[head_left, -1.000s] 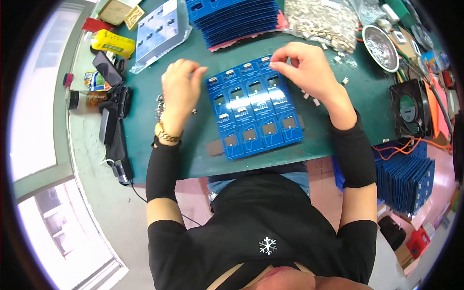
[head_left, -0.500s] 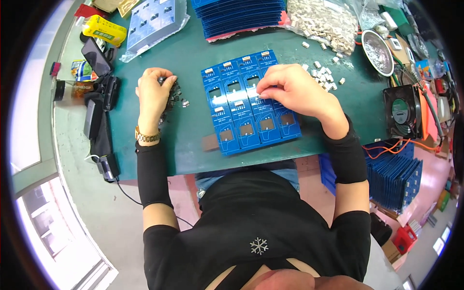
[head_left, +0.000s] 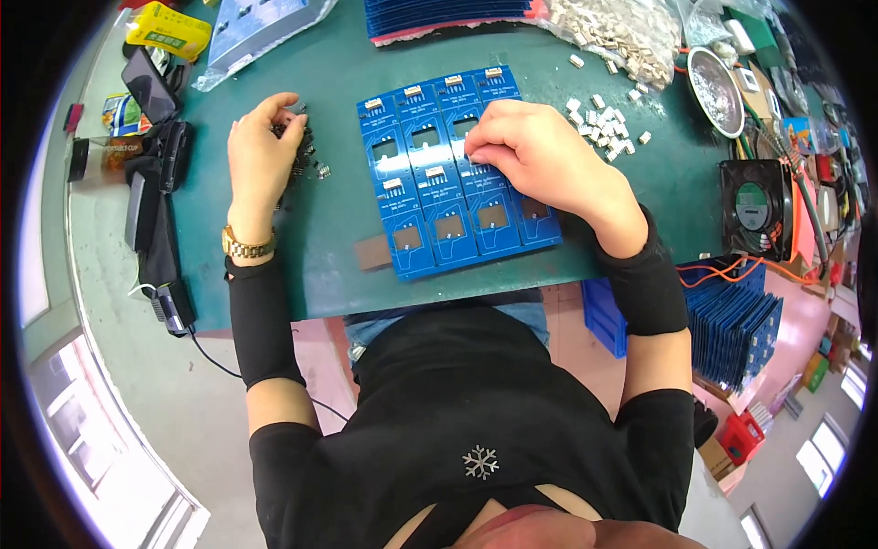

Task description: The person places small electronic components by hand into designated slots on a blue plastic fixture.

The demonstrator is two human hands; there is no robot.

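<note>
A blue circuit board panel (head_left: 430, 209) lies on the green table in front of me, with white connectors (head_left: 414, 91) along its far row and a few more in the middle. My right hand (head_left: 526, 151) is over the panel's right part, fingertips pinched at the board; whatever they hold is hidden. At the left, my left hand (head_left: 261, 151) is closed with thumb and fingers together beside a pile of small dark metal-legged parts (head_left: 298, 151). Whether a part sits between those fingers is too small to make out.
Loose white connectors (head_left: 604, 126) lie right of the panel, near a bag of them (head_left: 622, 32). A metal bowl (head_left: 715, 91) and a black fan (head_left: 756, 210) stand at the right. Stacked blue boards (head_left: 448, 16) are at the back; a phone (head_left: 151, 84) lies left.
The whole view has shifted slightly, so the table appears higher and further left. My right hand stays pinched over the same part of the panel; my left hand remains by the dark pile.
</note>
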